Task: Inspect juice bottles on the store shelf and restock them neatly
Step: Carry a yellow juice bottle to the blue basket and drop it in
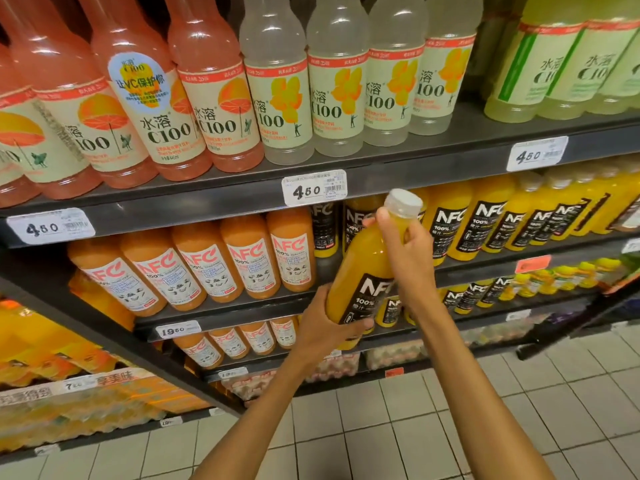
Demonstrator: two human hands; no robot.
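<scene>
I hold a large orange NFC juice bottle point(363, 271) with a black label and a white cap, tilted in front of the middle shelf point(519, 266). My left hand point(329, 323) grips its base from below. My right hand point(408, 251) grips its neck just under the cap. Behind it on the shelf is a gap, with a row of like black-label NFC bottles point(491, 220) to the right. White-label orange NFC bottles point(207, 268) stand to the left.
The top shelf point(381, 171) carries pink C100 bottles point(166, 109), clear C100 bottles point(332, 91) and green-label ones point(554, 64). Smaller NFC bottles point(478, 292) fill the lower shelves. A price tag point(313, 190) hangs just above the cap. Tiled floor point(450, 410) lies below.
</scene>
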